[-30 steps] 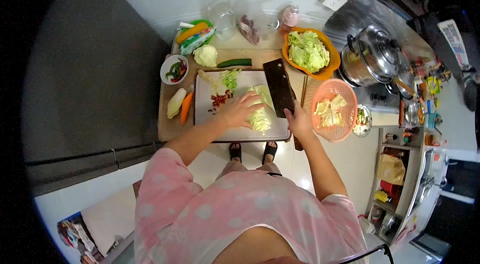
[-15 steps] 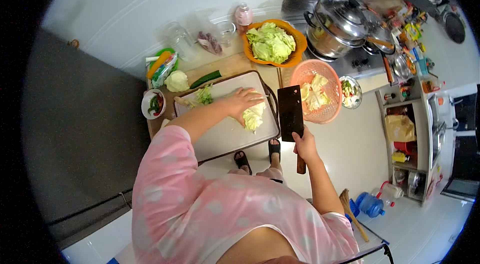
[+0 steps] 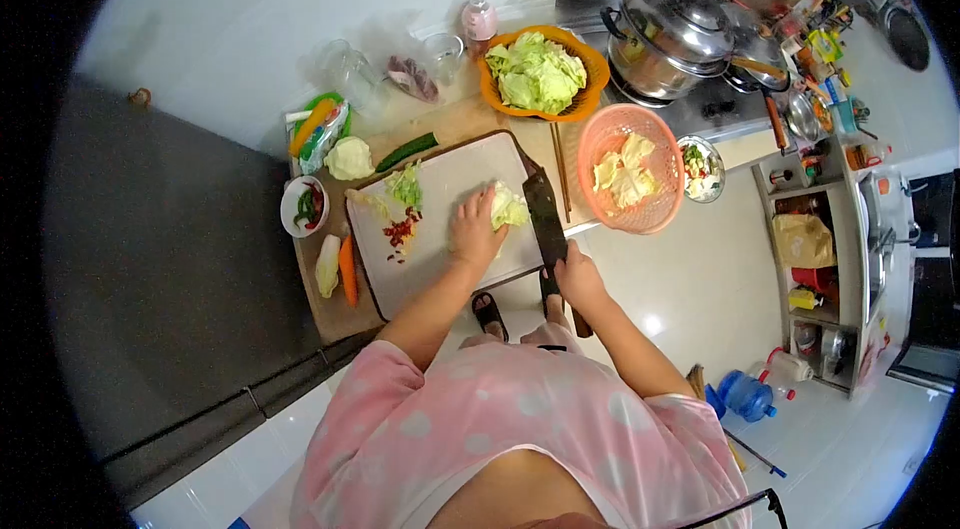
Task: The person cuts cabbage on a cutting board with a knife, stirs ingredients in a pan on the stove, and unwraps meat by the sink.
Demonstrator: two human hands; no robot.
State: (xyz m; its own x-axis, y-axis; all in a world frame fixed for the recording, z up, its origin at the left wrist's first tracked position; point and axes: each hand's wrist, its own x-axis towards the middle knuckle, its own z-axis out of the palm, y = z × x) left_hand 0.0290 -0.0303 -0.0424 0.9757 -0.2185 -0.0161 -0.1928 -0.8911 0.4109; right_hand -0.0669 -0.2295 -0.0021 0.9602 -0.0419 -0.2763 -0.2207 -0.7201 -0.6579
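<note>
My left hand (image 3: 476, 229) grips a pale green piece of cabbage (image 3: 510, 206) against the white cutting board (image 3: 440, 264), its fingers bent over the cabbage's left side. In my right hand (image 3: 580, 275) is the handle of a dark cleaver (image 3: 543, 213). The cleaver's blade stands nearly edge-on at the board's right side, close to the cabbage piece. Toward the board's left part lie chopped red chilies (image 3: 404, 228) and a small heap of shredded greens (image 3: 405, 187).
An orange basket (image 3: 599, 79) of cabbage leaves sits behind the board; a pink colander (image 3: 655, 220) with leaves stands to the right. A cucumber (image 3: 407, 152), carrot (image 3: 347, 271) and white bowl of peppers (image 3: 288, 213) surround the board. A steel pot (image 3: 645, 54) occupies the stove.
My left hand has drawn back toward my body and curled round the cabbage. The cleaver has moved left toward the board and turned from broadside to nearly edge-on. The chopped chilies are now uncovered.
</note>
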